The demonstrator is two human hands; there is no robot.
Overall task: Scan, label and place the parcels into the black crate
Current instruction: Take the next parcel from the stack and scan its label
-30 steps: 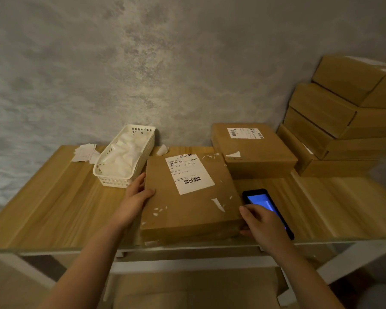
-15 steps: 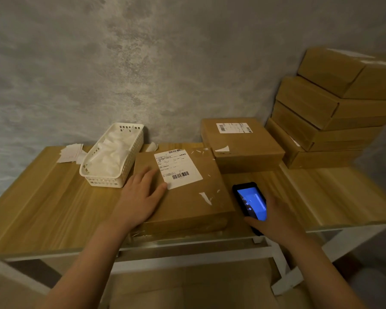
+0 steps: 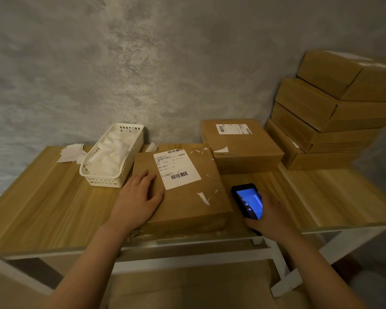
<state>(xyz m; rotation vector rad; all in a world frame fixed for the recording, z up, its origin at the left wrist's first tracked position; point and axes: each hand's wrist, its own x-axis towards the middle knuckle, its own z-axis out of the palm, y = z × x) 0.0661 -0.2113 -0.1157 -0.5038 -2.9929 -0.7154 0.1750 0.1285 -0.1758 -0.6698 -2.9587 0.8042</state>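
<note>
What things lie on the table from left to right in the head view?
Loose paper slips → white basket → near parcel → phone → stack of boxes.

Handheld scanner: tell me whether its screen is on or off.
On. The handheld scanner, gripped by the right hand, shows a lit blue screen facing up, beside the parcel.

Lower end of the scanner (image 3: 248, 201) behind the right hand (image 3: 271, 217); label (image 3: 176, 168) print too small to read.

Dim, warm light; warped, soft edges
</note>
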